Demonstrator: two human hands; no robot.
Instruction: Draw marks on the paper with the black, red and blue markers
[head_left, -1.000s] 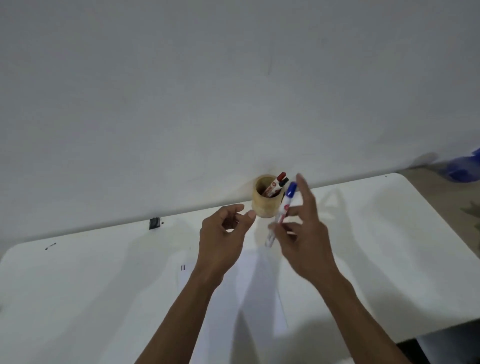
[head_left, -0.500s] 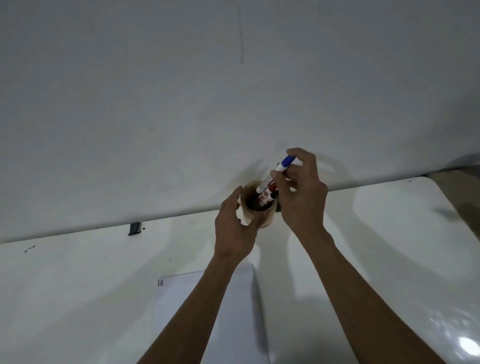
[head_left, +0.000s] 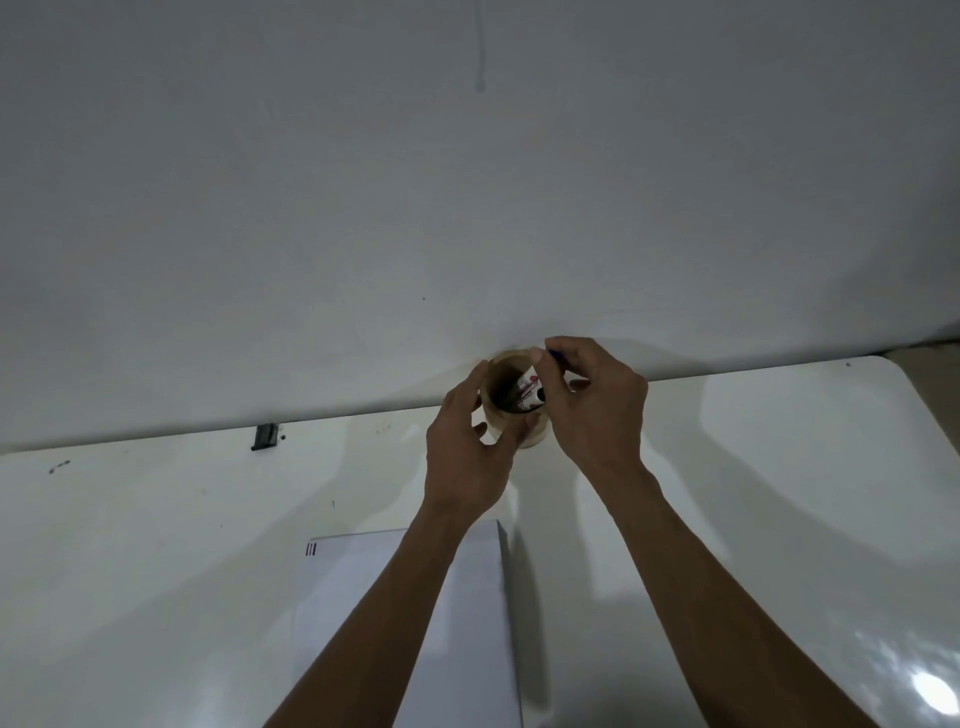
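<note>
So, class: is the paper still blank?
No: the paper already carries three short marks near its top left corner.

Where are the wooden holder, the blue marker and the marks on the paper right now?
wooden holder (head_left: 535, 440): head view, on its lower outer wall.
blue marker (head_left: 557, 355): head view, on its blue end between the fingers.
marks (head_left: 311, 549): head view, on the short lines at the paper's corner.

The scene is dim and grey, with soft focus throughout. Glare blooms on the glossy white table (head_left: 779, 467) at its near right corner. Both forearms throw several faint overlapping shadows across the tabletop. The table's far edge bows from wide-angle distortion.
</note>
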